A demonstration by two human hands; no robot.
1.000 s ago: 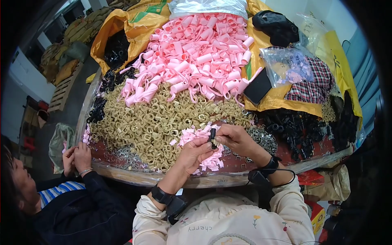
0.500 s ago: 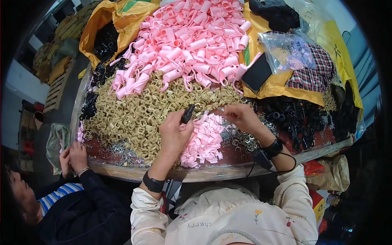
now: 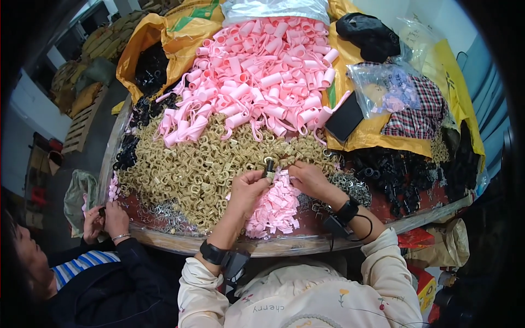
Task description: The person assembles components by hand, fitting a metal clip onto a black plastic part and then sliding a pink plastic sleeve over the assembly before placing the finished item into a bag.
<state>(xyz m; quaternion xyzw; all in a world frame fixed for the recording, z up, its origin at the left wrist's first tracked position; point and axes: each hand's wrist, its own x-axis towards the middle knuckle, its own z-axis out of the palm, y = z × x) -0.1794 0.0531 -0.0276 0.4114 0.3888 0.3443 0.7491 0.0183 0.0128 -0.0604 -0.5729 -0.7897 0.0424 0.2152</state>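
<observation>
My left hand [image 3: 246, 190] pinches a small black tubular plastic part [image 3: 269, 169] between thumb and fingers, standing nearly upright. A pale ring shows at its top end. To its right, my right hand [image 3: 313, 181] has thumb and fingertips pressed together close to the part; whatever they hold is too small to make out. Below both hands lies a heap of small light-pink plastic pieces [image 3: 273, 210]. Just beyond them spreads a wide pile of tan ring-shaped clips [image 3: 186, 164]. Silvery metal rings [image 3: 353, 188] lie beside my right wrist.
Pink tubes with straps [image 3: 262, 76] are heaped at the back. Black plastic parts [image 3: 388, 172] cover the right side, near a black box [image 3: 344, 117] and a clear bag [image 3: 383, 90]. Another person's hands [image 3: 112, 221] work at the left table edge [image 3: 191, 244].
My right hand has moved left, up to the black part. The part has turned more upright in my left hand, and a pale ring now shows on its top. The view has shifted slightly.
</observation>
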